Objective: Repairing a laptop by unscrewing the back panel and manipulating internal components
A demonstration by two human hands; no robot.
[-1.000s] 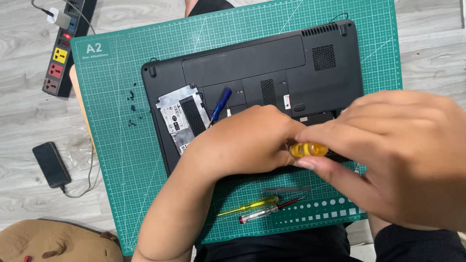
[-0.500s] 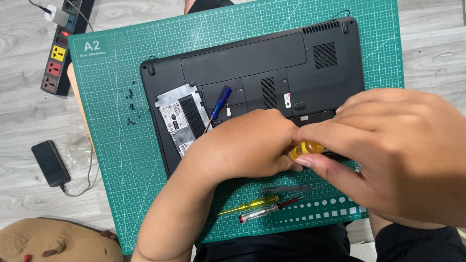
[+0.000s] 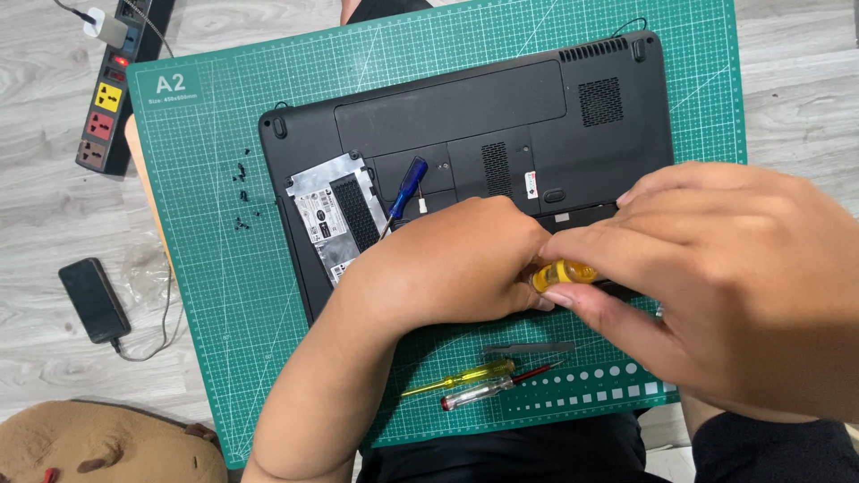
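— What do we have in front of us?

— We see a black laptop (image 3: pixel 501 125) lying bottom-up on the green cutting mat (image 3: pixel 224 295) that covers the surface. Its open bay on the near left corner holds a silver drive (image 3: pixel 333 216), and a blue-handled screwdriver (image 3: pixel 404 190) leans across the casing just beside that bay. A scatter of small black screws (image 3: pixel 242 192) lies loose on the mat (in no dish or tray).

— And our hands?

— Our left hand (image 3: pixel 452 264) is curled shut over the near edge of the laptop; what it covers we cannot tell. Our right hand (image 3: pixel 716 286) pinches the yellow-handled screwdriver (image 3: pixel 564 273) between thumb and fingers, right against the left hand.

— Which way does it point?

— Its long axis runs roughly left to right along the laptop's near edge. The handle shows between the two hands; the tip is hidden, so we cannot tell where it ends.

— Anything else close by?

— Two more screwdrivers, a yellow one (image 3: pixel 461 377) and a red-and-clear one (image 3: pixel 497 386), lie side by side on the mat, near us.

— Any change from a second ago?

— Barely: both hands keep the same grip and nothing on the mat has moved.
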